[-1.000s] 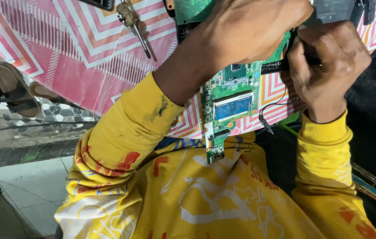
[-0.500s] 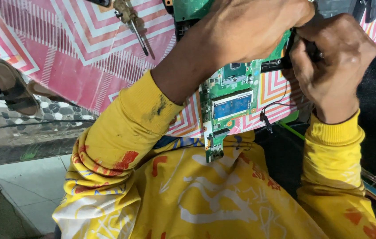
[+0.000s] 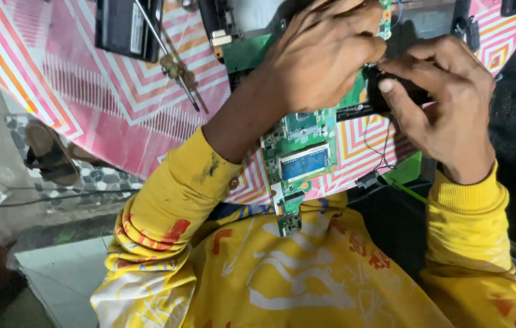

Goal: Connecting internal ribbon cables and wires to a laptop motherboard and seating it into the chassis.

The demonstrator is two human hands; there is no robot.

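My left hand point(image 3: 325, 58) pins the bare green circuit board point(image 3: 297, 152) while my right hand point(image 3: 446, 106) pinches its small black wired part point(image 3: 391, 91), not yet freed.

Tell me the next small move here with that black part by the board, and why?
Probably ease the small black part gently away from the green circuit board. The right hand pinches it at the board's edge while the left hand presses the board down, and a thin black wire hangs from it, so a slow pull seems safest.
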